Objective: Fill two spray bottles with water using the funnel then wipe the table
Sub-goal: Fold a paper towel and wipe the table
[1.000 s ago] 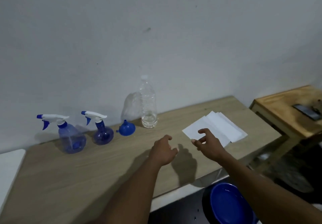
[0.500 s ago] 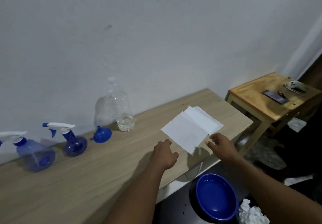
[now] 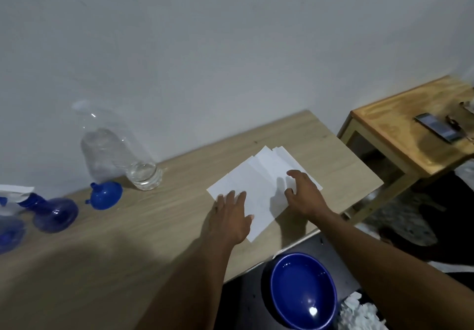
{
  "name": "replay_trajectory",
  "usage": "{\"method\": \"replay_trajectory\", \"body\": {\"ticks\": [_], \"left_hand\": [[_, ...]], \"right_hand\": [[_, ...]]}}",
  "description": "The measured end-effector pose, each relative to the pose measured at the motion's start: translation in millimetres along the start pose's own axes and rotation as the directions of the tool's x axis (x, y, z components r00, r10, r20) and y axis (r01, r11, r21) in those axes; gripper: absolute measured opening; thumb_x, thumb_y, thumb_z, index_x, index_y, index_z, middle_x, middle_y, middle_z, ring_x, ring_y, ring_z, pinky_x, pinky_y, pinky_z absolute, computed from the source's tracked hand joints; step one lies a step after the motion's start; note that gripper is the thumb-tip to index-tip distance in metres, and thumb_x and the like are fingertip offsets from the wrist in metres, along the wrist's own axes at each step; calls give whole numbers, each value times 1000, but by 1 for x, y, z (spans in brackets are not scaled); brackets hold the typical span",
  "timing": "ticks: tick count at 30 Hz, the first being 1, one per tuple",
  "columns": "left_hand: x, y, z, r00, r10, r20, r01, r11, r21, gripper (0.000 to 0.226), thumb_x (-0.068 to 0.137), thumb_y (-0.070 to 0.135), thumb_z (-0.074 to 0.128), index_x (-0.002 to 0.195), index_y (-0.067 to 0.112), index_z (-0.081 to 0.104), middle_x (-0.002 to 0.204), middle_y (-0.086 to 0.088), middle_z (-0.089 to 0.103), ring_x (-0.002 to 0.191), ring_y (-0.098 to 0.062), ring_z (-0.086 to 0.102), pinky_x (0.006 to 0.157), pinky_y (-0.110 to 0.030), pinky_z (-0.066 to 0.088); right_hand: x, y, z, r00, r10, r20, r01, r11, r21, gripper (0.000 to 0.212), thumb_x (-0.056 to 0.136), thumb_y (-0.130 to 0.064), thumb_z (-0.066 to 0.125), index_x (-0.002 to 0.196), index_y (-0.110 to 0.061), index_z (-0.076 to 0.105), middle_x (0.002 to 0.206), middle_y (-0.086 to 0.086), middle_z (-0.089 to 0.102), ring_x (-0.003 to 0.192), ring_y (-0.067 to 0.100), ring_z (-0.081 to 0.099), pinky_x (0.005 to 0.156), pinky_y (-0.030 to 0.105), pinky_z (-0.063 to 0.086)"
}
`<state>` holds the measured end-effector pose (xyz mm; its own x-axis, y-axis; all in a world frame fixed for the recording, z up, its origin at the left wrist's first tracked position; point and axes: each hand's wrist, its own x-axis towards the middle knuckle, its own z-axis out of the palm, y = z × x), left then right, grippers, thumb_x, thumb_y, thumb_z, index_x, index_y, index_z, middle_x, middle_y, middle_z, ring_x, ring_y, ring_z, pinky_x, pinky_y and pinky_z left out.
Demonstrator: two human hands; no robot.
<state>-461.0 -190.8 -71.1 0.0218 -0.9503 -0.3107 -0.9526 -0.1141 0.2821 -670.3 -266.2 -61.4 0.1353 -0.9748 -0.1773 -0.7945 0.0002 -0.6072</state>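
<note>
Paper sheets (image 3: 256, 180), lying fanned near the right end of the table (image 3: 166, 216), are being pressed flat by the left hand (image 3: 230, 219) and touched by the spread right hand (image 3: 304, 196), nothing being gripped; they are being judged light, limp, tear-prone, best pinched at a loose edge.

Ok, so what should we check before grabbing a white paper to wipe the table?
1. Hands free: ok. The left hand and right hand rest on the white sheets, holding nothing.
2. Sheets in reach: ok, stacked on the table near its front edge.
3. Spray bottles filled: cannot tell; the blue plastic hides the level.
4. Funnel out of the bottles: ok, it lies on the table beside the water bottle.
5. Water bottle standing: ok, with only a little water at its bottom.
6. Wet spots to wipe: cannot tell from this view.
</note>
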Motion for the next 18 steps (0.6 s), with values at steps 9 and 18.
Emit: {"method": "replay_trajectory", "body": {"ticks": [9,18], "left_hand": [[12,-18,8,979,17,-205,-9,999,41,20,98,31,49,115,25,57,117,2,52,114,-20,52,91,-34,49],[1,-46,-4,945,-57,-322,70,997,29,18,93,33,42,101,31,59,100,7,61,94,-21,62,79,-39,52]], "right_hand": [[12,9,1,998,-18,64,18,1000,3,57,98,-35,54,148,-15,36,153,7,43,137,28,44,110,42,39],[14,3,2,998,-67,-3,67,991,-113,49,96,-29,54,141,-12,47,145,10,53,131,31,50,108,45,42]]}}
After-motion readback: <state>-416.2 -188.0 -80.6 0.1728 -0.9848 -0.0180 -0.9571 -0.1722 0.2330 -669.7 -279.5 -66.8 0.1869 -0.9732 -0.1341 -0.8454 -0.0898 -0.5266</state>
